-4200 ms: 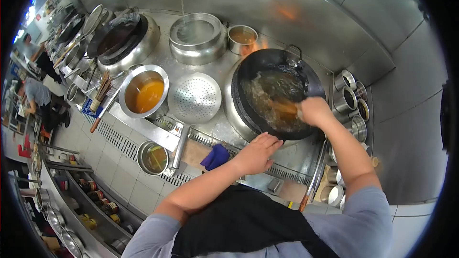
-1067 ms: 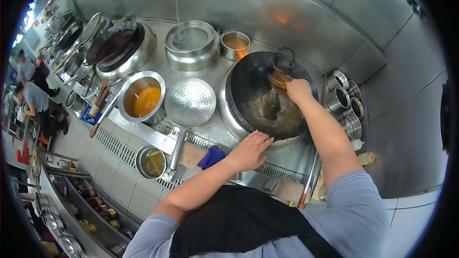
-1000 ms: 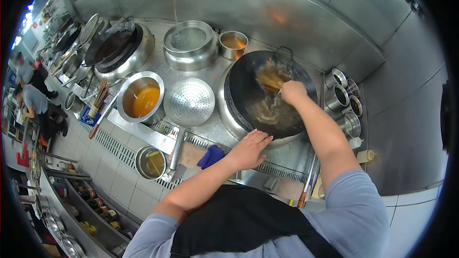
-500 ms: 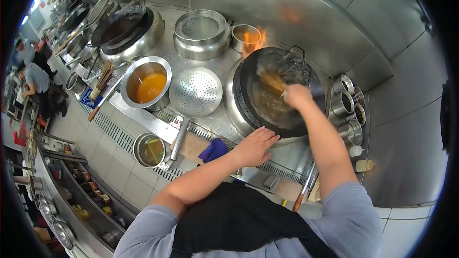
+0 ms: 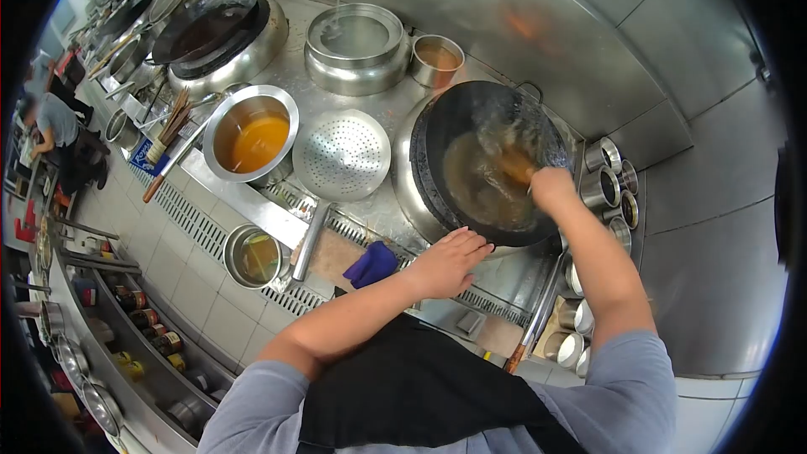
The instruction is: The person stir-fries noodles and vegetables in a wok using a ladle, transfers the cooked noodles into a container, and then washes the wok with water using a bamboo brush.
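A black wok sits on a round steel burner, with murky, swirling liquid in it. My right hand is closed around a brown bamboo brush, whose bristles are blurred in the liquid at the wok's right side. My left hand lies with fingers stretched out at the wok's near rim and holds nothing. Left of the wok, a perforated ladle rests on the steel stove top. A steel pot of orange liquid stands further left. A purple cloth lies beside my left forearm.
A lidded-looking round steel vessel and a small pot stand at the back. Another wok is at the back left. Steel containers line the right side. A pot hangs low at the front left. Co-workers stand far left.
My right hand has moved the brush about inside the wok, lately to the right. Flames behind the wok have died down. My left hand stays at the near rim. The view has shifted slightly.
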A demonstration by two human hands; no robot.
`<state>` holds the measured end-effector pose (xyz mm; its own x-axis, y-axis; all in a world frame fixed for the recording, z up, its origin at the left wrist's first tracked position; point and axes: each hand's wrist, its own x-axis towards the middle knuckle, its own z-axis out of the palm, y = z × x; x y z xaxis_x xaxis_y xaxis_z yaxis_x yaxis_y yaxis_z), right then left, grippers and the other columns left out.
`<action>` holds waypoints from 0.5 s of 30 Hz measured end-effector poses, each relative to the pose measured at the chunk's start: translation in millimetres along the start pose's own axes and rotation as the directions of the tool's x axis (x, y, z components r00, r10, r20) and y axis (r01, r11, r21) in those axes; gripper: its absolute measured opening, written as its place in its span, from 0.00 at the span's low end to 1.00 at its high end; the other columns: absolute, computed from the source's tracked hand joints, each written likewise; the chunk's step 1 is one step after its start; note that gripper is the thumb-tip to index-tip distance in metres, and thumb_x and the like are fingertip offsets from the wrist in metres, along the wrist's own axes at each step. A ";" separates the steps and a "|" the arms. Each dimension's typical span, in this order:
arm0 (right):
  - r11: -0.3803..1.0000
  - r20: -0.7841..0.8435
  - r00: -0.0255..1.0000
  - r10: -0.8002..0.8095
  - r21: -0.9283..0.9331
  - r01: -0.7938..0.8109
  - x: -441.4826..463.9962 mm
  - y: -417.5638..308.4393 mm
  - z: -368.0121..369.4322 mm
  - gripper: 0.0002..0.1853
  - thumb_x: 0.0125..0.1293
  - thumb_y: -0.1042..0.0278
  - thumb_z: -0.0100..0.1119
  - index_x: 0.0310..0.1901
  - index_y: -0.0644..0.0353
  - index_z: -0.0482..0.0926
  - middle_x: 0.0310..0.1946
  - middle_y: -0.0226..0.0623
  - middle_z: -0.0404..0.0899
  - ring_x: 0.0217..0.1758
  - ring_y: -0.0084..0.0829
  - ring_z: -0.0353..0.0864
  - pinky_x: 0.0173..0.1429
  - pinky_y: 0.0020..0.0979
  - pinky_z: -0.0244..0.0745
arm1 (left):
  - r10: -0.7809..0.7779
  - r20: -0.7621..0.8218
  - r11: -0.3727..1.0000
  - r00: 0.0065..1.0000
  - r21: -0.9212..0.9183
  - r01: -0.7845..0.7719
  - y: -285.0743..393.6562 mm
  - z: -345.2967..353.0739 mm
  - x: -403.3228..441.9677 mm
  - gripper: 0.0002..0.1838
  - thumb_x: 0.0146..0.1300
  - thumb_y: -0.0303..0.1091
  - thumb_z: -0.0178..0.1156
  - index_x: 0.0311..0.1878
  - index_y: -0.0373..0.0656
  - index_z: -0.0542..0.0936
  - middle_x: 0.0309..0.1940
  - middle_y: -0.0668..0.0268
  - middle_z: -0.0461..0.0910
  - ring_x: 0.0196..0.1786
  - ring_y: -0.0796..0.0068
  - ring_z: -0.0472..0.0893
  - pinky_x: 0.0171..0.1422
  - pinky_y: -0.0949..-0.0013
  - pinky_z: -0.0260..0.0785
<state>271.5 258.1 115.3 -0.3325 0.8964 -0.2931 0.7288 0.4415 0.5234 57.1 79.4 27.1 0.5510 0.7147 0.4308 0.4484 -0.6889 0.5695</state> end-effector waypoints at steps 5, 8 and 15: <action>0.993 0.233 0.972 -0.008 -0.115 0.035 -38.8 -32.6 -22.9 0.11 0.62 0.66 0.54 0.35 0.55 0.88 0.39 0.41 0.87 0.44 0.36 0.87 0.43 0.35 0.81 | 0.002 -0.023 1.000 1.000 -0.005 -0.002 1.2 -0.8 -0.4 0.35 0.53 0.34 0.65 0.65 0.37 0.69 0.60 0.55 0.70 0.66 0.54 0.68 0.77 0.54 0.52; 0.988 0.090 0.985 0.150 0.017 -0.153 23.3 -1.5 1.7 0.12 0.62 0.66 0.54 0.37 0.54 0.88 0.40 0.40 0.87 0.45 0.37 0.87 0.45 0.38 0.81 | -0.003 -0.022 1.000 1.000 -0.023 0.003 3.0 -1.1 0.8 0.34 0.52 0.33 0.66 0.65 0.37 0.69 0.59 0.55 0.71 0.66 0.55 0.68 0.77 0.54 0.52; 0.982 0.290 0.955 -0.061 -0.152 0.109 -25.7 -40.7 1.4 0.12 0.63 0.69 0.52 0.38 0.57 0.88 0.40 0.41 0.86 0.46 0.39 0.87 0.44 0.37 0.82 | -0.017 -0.026 1.000 1.000 -0.025 0.017 0.9 -3.6 1.9 0.34 0.53 0.34 0.65 0.65 0.37 0.70 0.60 0.55 0.70 0.66 0.56 0.67 0.78 0.56 0.51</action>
<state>251.3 217.1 100.4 -0.1886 0.8177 -0.5438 0.5889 0.5373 0.6037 56.0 80.6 30.9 0.5247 0.7294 0.4389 0.4400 -0.6738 0.5936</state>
